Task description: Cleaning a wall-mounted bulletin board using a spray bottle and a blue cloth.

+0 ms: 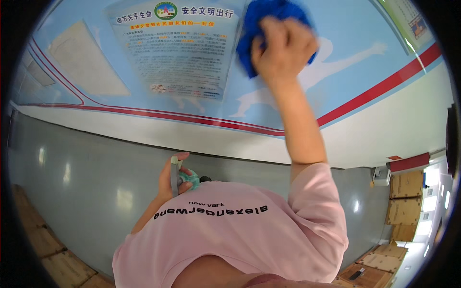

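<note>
My right hand point(286, 50) presses a blue cloth point(248, 43) against a light blue wall panel point(201, 90) with white figures and red stripes. The fingers are bent over the cloth and slightly blurred. Left of the cloth, a printed poster point(176, 54) bearing writing is fixed to the panel. Low in front of my body, my left hand point(176, 178) grips a spray bottle point(189, 179) by its top; the bottle looks translucent green, with a grey and whitish trigger head. Part of the bottle is hidden by the fingers.
A smooth grey floor point(90, 162) lies below the wall. Wooden crates point(405, 212) stand at the right, and more wooden boxes point(65, 268) at the lower left. A white box-like device point(381, 176) is near the wall at the right, beside a red panel point(409, 162).
</note>
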A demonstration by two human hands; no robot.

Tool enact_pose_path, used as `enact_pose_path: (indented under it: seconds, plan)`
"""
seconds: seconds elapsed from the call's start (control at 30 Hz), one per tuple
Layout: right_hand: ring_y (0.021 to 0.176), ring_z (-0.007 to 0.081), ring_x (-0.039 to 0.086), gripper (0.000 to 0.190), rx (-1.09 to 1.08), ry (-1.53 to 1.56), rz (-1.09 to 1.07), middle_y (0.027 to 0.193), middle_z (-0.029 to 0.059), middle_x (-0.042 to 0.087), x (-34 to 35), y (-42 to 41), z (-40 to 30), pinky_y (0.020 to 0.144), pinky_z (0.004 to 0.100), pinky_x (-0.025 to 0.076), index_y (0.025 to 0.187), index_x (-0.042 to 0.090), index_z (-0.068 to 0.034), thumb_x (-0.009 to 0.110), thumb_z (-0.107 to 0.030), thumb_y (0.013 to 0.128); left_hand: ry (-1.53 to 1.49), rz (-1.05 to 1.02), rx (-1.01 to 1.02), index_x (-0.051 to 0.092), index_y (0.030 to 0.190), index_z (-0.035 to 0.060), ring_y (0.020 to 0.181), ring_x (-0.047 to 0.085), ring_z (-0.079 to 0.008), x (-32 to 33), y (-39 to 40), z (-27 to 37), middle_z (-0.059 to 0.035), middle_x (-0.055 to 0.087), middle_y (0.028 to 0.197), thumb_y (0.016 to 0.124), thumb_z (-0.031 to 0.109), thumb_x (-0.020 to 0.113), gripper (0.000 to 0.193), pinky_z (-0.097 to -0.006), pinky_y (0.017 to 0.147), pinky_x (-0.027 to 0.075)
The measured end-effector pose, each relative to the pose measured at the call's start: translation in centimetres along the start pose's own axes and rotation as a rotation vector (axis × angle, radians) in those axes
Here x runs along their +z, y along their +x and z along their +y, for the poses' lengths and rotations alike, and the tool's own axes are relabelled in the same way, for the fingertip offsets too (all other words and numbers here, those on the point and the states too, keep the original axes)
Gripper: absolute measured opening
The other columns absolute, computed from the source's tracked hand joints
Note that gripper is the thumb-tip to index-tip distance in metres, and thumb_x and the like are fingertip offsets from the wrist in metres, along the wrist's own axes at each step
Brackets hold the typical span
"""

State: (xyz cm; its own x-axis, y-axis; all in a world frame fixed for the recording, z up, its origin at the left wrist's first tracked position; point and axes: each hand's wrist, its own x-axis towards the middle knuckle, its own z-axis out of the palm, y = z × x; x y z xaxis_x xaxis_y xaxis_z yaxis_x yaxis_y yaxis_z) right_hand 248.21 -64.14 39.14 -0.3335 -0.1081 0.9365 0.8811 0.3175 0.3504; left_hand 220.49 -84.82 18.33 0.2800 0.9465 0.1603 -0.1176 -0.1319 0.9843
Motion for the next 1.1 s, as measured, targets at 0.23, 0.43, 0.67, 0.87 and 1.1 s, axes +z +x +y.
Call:
enact_pose_path:
  seconds: [0.23, 0.43, 0.67, 0.87, 1.1]
  plan:
    - [0.089, 0.0204, 0.052, 0.025, 0.019, 0.275, -0.587, 0.100, -0.0009, 0.055, -5.2, -22.5, -8.2, 0.075, 0.0363, 0.041, 0.100, 0.065, -0.020, 0.062, -0.016, 0.076, 0.044, 0.010, 0.045, 0.049, 0.135, 0.0053, 0.091, 0.059, -0.0187, 0.6, -0.1, 0.3, -0.0126, 0.049, 0.135, 0.075, 0.015, 0.079, 0.067, -0.0320, 0.077, 0.052]
    - [0.093, 0.0192, 0.055, 0.027, -0.093, 0.373, -0.995, 0.106, -0.0040, 0.057, -12.4, -32.9, -5.5, 0.080, 0.0370, 0.042, 0.105, 0.063, -0.022, 0.058, -0.016, 0.080, 0.045, 0.000, -0.036, 0.050, 0.134, 0.0079, 0.090, 0.059, -0.0176, 0.8, -0.4, 0.8, -0.0102, 0.049, 0.135, 0.075, 0.016, 0.080, 0.067, -0.0315, 0.076, 0.052]
    - [0.093, 0.0212, 0.053, 0.024, 0.019, 0.128, -0.784, 0.101, -0.0023, 0.055, -14.0, -25.7, 0.0, 0.079, 0.0408, 0.039, 0.094, 0.064, -0.024, 0.064, -0.015, 0.072, 0.069, -0.011, -0.097, 0.050, 0.134, 0.0098, 0.088, 0.060, -0.0166, 0.2, -0.8, 0.9, -0.0088, 0.049, 0.134, 0.075, 0.016, 0.080, 0.067, -0.0301, 0.074, 0.051]
    - [0.094, 0.0199, 0.053, 0.026, -0.039, 0.288, -0.713, 0.103, -0.0029, 0.056, -9.1, -22.2, -4.0, 0.078, 0.0376, 0.039, 0.096, 0.067, -0.023, 0.063, -0.016, 0.072, 0.077, 0.013, -0.034, 0.051, 0.134, 0.0103, 0.088, 0.061, -0.0168, -1.4, -1.0, 0.9, -0.0095, 0.049, 0.134, 0.075, 0.016, 0.080, 0.066, -0.0305, 0.074, 0.051]
    - [0.098, 0.0187, 0.054, 0.027, -0.171, 0.476, -0.761, 0.107, -0.0021, 0.057, -1.9, -22.4, -12.1, 0.081, 0.0338, 0.042, 0.104, 0.065, -0.019, 0.059, -0.017, 0.077, 0.044, 0.113, 0.040, 0.051, 0.133, 0.0086, 0.087, 0.060, -0.0169, -3.5, -2.5, -0.5, -0.0106, 0.049, 0.135, 0.075, 0.015, 0.079, 0.065, -0.0311, 0.074, 0.051]
